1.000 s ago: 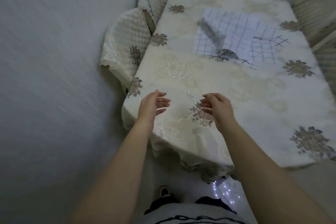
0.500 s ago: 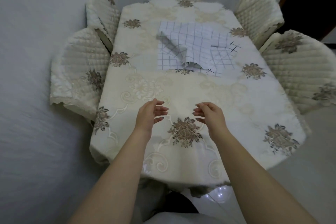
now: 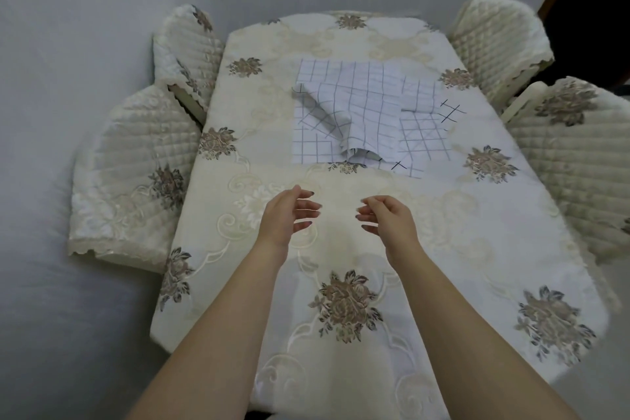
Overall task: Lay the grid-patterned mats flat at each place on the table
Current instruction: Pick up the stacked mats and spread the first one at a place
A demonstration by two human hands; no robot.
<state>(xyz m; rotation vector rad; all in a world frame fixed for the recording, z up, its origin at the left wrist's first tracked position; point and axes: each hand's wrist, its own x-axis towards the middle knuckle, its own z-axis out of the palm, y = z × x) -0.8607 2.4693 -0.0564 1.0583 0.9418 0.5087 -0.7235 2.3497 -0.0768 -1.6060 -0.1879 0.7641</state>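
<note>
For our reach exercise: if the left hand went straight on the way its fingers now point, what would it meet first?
Probably the right hand, if heights match: the left hand's fingers point sideways at it across a gap above the cream embroidered tablecloth.

The mats (image 3: 364,106) lie in one loose pile on the far half of the table (image 3: 470,222) — white cloth with thin dark grid lines. The top mat (image 3: 375,89) is rumpled, with one fold standing up as a ridge. A lower mat (image 3: 422,138) shows at the right — its corner lies askew.
</note>
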